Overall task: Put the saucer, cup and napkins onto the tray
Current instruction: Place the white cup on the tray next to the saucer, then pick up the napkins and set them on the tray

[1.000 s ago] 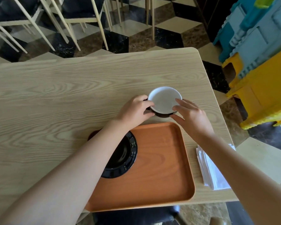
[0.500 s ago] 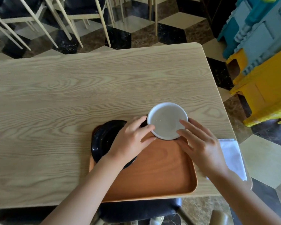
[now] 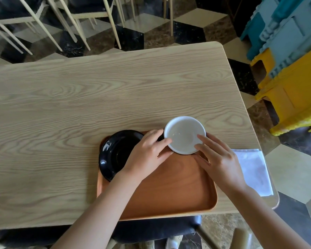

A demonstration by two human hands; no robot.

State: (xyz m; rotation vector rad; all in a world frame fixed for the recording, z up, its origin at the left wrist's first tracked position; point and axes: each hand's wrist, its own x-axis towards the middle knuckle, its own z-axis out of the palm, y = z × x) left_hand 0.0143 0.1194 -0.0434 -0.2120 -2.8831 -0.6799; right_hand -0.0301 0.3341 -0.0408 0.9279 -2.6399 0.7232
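Left hand (image 3: 147,157): fingers closed on the left side of the cup (image 3: 185,134).
Right hand (image 3: 221,161): fingers closed on the cup's right side.
Cup: round, white inside, dark outside; held between both hands, over the far edge of the tray (image 3: 178,191).
Saucer (image 3: 115,153): black, glossy, round; on the tray, partly under the left hand.
Tray: orange-brown wood, rounded corners, under both wrists.
Napkins (image 3: 253,169): white, flat, just right of the right hand, off the tray.
Table (image 3: 79,97): pale wood grain.
Stools (image 3: 293,56): blue and yellow plastic, far right.
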